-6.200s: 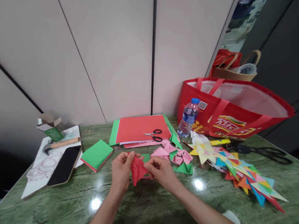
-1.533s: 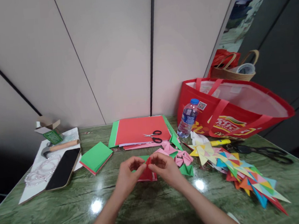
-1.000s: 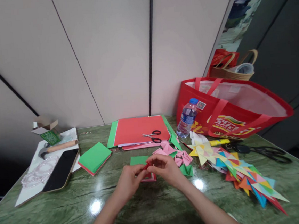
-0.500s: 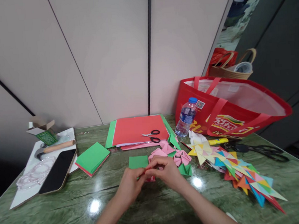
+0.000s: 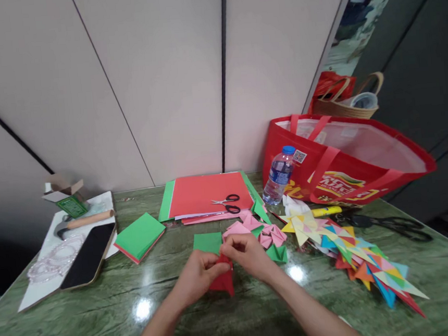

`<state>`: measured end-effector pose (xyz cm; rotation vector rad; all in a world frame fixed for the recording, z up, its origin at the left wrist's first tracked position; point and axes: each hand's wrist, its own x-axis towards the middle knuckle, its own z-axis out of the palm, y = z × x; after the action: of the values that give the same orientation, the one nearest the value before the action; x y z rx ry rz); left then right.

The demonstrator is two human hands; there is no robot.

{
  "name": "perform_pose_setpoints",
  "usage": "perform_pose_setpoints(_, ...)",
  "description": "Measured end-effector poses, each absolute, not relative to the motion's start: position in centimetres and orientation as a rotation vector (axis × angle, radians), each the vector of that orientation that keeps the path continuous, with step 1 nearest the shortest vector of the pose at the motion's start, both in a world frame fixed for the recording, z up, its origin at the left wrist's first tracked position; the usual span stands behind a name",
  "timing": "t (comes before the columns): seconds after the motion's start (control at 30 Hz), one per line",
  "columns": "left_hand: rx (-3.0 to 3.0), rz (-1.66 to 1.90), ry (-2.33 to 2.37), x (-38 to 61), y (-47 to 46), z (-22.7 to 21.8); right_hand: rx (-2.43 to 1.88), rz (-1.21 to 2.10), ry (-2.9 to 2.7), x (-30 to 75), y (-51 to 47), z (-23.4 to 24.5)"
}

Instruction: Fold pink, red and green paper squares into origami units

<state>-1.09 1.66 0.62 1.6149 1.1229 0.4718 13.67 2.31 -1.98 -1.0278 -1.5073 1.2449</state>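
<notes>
A red piece of folded paper [image 5: 223, 282] is pinched between both of my hands, low over the table. My left hand [image 5: 201, 270] grips its left side, thumb on top. At the paper's upper right edge, the fingertips of my right hand [image 5: 247, 255] are closed on it. Just behind lies a green paper square [image 5: 207, 241], partly covered by the hands. Pink folded paper pieces [image 5: 273, 235] and a green folded piece [image 5: 277, 254] rest to the right of my right hand. The fingers hide part of the red paper's folds.
Small scissors [image 5: 227, 204] lie on stacked red sheets [image 5: 206, 193]. To the left are a green paper stack [image 5: 140, 235], a phone [image 5: 88, 255] and a hammer [image 5: 89, 220]. A water bottle [image 5: 279, 176], a red bag [image 5: 349, 162], colourful folded paper [image 5: 357, 250] and black scissors [image 5: 393, 223] stand or lie right.
The red paper has been turned, so a larger face of it now hangs below my fingers. My left hand has opened away slightly from the right; both still hold the paper.
</notes>
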Motion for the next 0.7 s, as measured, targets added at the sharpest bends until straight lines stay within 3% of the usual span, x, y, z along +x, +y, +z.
perform_pose_setpoints(0.2, 1.559, 0.496, 1.079, -1.0, 1.6, 0.8, -1.181, 1.064, -1.414, 12.2, 2.0, -2.9)
perform_pose_setpoints(0.7, 1.478, 0.566, 1.123, -1.1, 1.9, 0.0, -1.054, 1.321, -1.329, 12.8, 2.3, -2.5)
